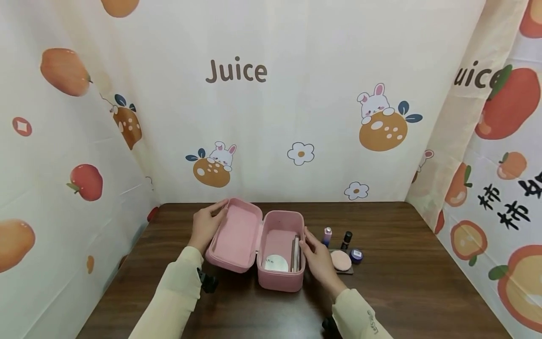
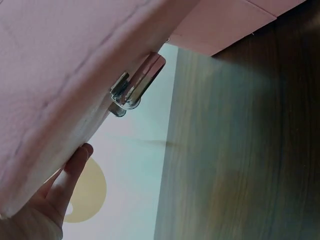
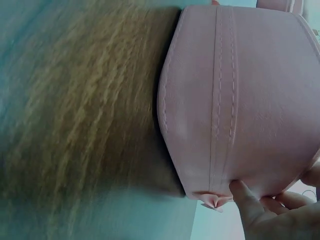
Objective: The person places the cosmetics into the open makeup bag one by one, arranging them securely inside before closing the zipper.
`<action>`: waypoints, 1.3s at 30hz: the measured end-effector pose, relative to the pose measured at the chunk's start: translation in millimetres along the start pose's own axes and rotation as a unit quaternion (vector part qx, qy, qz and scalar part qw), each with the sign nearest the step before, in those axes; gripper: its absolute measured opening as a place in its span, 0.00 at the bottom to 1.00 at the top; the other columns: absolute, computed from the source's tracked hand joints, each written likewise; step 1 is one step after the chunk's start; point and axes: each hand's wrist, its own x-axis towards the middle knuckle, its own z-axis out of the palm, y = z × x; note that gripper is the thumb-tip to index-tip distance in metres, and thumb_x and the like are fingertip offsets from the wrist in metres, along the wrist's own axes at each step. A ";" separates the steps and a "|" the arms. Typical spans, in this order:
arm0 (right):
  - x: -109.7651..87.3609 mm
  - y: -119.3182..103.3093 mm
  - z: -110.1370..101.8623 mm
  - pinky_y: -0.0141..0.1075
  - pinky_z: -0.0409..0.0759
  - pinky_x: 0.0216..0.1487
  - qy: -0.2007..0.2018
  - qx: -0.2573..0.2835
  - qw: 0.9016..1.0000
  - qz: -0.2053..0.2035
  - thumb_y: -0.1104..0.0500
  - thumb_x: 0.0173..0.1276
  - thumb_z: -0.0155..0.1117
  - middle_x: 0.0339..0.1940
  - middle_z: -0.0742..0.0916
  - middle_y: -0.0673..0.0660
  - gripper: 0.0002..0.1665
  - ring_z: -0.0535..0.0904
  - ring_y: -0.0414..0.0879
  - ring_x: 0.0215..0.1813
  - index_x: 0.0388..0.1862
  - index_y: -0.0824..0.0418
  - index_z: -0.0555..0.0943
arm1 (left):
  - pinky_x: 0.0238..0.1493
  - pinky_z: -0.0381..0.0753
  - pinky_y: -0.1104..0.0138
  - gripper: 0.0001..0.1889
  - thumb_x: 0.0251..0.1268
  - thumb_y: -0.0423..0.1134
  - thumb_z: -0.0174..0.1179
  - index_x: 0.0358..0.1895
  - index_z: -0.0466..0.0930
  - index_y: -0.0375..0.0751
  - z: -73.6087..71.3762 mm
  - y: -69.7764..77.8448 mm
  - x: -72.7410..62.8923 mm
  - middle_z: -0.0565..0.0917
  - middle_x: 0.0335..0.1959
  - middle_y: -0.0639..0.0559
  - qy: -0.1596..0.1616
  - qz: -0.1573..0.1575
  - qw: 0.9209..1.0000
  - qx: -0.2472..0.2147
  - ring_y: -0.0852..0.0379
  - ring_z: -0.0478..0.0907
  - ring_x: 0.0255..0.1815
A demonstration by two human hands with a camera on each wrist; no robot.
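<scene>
A pink cosmetic case stands on the table with its lid swung out to the left. My left hand grips the lid's outer edge near its far corner; in the left wrist view a metal clasp hangs on the lid's side. My right hand holds the case's right wall near the rim, its fingers against the outside in the right wrist view. Within the case lie a white round item at the near end and several slim stick-like items along the right wall.
Right of the case, a round beige puff lies on a dark flat square item. Near it are a small blue jar, a black tube and a purple bottle. Printed curtains surround the dark wooden table.
</scene>
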 end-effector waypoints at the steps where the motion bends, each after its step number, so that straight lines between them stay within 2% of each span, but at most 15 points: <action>1: 1.0 0.2 0.2 0.52 0.64 0.71 0.001 -0.001 1.000 -0.003 0.53 0.78 0.52 0.76 0.66 0.57 0.31 0.62 0.55 0.76 0.76 0.57 0.62 | 0.61 0.75 0.50 0.19 0.70 0.45 0.60 0.62 0.80 0.50 -0.2 0.6 -1.4 0.82 0.59 0.46 0.002 -0.003 1.000 0.000 0.45 0.76 0.64; 9: 10.5 5.8 0.0 0.53 0.62 0.72 0.004 -0.011 1.000 -0.015 0.57 0.78 0.52 0.76 0.67 0.58 0.30 0.62 0.56 0.75 0.76 0.58 0.63 | 0.59 0.77 0.51 0.19 0.70 0.46 0.59 0.62 0.80 0.51 0.4 1.2 -12.6 0.81 0.60 0.48 0.018 -0.013 1.000 -0.004 0.46 0.77 0.63; 12: 12.3 7.3 -0.7 0.52 0.62 0.72 0.003 -0.008 1.000 -0.008 0.57 0.78 0.52 0.76 0.68 0.58 0.30 0.63 0.56 0.75 0.76 0.57 0.63 | 0.58 0.78 0.52 0.19 0.70 0.46 0.59 0.62 0.80 0.53 1.5 0.0 -16.4 0.81 0.61 0.51 0.021 -0.020 1.000 -0.004 0.47 0.77 0.62; 19: 16.8 6.5 -5.5 0.52 0.63 0.71 0.007 -0.019 1.000 -0.007 0.56 0.78 0.52 0.75 0.69 0.58 0.29 0.64 0.56 0.75 0.76 0.56 0.65 | 0.64 0.73 0.52 0.20 0.70 0.45 0.59 0.64 0.78 0.52 2.5 1.4 -20.6 0.80 0.63 0.53 0.021 -0.020 1.000 -0.008 0.49 0.73 0.67; 21: 17.9 5.3 -7.4 0.52 0.66 0.70 0.003 -0.029 0.999 -0.014 0.57 0.77 0.53 0.74 0.70 0.59 0.29 0.67 0.56 0.73 0.75 0.56 0.65 | 0.66 0.72 0.52 0.20 0.70 0.45 0.59 0.64 0.79 0.52 2.2 1.3 -20.7 0.80 0.63 0.53 0.023 -0.024 0.999 -0.007 0.49 0.73 0.68; 28: 22.9 0.2 -15.9 0.50 0.78 0.59 -0.023 -0.079 0.996 -0.029 0.56 0.74 0.59 0.71 0.74 0.61 0.30 0.78 0.59 0.62 0.73 0.57 0.69 | 0.47 0.83 0.57 0.20 0.67 0.43 0.61 0.62 0.80 0.54 0.6 1.4 -19.9 0.82 0.60 0.55 0.037 -0.029 0.999 0.000 0.50 0.84 0.52; 33: 23.2 -0.4 -21.0 0.52 0.79 0.57 -0.026 -0.087 0.996 -0.017 0.52 0.71 0.62 0.65 0.80 0.62 0.30 0.80 0.59 0.60 0.71 0.55 0.72 | 0.46 0.83 0.59 0.19 0.67 0.43 0.62 0.61 0.81 0.53 -0.3 2.5 -19.6 0.83 0.59 0.55 0.045 -0.032 0.998 0.008 0.51 0.84 0.49; 36: 23.8 0.2 -28.5 0.50 0.81 0.54 0.001 -0.101 0.995 -0.028 0.53 0.70 0.64 0.60 0.83 0.61 0.28 0.82 0.58 0.57 0.67 0.57 0.76 | 0.44 0.83 0.62 0.19 0.67 0.43 0.61 0.61 0.81 0.53 0.0 2.9 -19.1 0.83 0.59 0.55 0.048 -0.035 0.998 0.008 0.52 0.84 0.48; 39: 26.0 1.3 -38.5 0.48 0.83 0.50 0.061 -0.120 0.989 -0.059 0.57 0.67 0.67 0.57 0.84 0.62 0.24 0.84 0.57 0.50 0.62 0.60 0.80 | 0.42 0.81 0.65 0.19 0.67 0.43 0.61 0.61 0.82 0.53 -0.1 3.9 -19.6 0.83 0.59 0.54 0.050 -0.037 0.998 0.004 0.52 0.84 0.47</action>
